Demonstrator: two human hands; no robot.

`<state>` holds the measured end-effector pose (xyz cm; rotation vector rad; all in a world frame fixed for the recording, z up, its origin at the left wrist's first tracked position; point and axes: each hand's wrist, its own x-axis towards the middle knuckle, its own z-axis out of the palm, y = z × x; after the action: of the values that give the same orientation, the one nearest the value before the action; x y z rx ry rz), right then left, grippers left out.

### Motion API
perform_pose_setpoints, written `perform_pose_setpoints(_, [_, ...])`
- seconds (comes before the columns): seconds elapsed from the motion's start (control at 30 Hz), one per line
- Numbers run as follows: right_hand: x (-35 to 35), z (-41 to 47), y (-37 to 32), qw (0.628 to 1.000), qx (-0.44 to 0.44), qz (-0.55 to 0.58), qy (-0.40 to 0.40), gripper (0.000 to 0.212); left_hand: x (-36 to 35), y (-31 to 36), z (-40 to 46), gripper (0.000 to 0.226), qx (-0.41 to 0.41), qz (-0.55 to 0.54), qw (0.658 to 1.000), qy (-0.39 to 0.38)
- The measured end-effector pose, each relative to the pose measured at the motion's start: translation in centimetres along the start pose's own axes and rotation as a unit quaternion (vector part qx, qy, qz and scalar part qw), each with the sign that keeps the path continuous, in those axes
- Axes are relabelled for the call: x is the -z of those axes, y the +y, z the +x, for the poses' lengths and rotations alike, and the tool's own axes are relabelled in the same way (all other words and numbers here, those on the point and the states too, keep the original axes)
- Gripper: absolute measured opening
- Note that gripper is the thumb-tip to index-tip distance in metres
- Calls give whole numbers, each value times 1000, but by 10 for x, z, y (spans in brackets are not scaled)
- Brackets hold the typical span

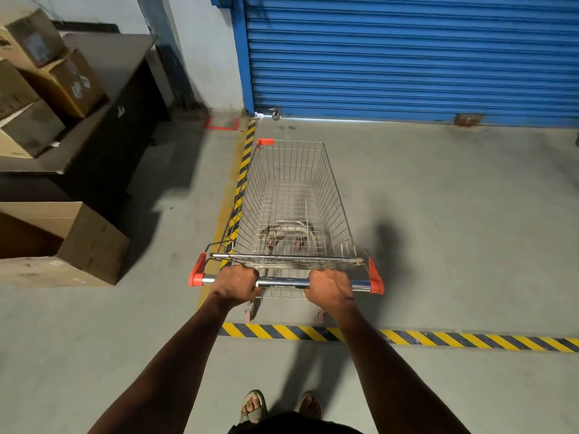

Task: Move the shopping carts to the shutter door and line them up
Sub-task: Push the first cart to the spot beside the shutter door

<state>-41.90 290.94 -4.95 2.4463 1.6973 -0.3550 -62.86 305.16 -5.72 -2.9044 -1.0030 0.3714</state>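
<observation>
A wire shopping cart (326,170) with orange corner caps stands on the grey floor, its nose pointing at the blue shutter door (407,57). The basket is empty. My left hand (236,283) grips the chrome handle bar (283,282) near its left end. My right hand (329,286) grips the same bar near its right end. The cart sits inside a bay marked by yellow-black tape, close to the left strip (242,180), with a short gap to the shutter.
Yellow-black tape (470,339) runs across the floor just behind the cart's rear wheels. Cardboard boxes (78,242) and a dark counter (103,142) stacked with more boxes stand at the left. Bare concrete floor (470,214) lies right of the cart. My sandalled feet (253,405) show below.
</observation>
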Motion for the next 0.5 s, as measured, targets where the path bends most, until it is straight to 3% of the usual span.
perform_pose_setpoints(0.5, [-1,-8,0,999,19,0,-32,24,-3,7,-10,37,9,-2,1000,-13])
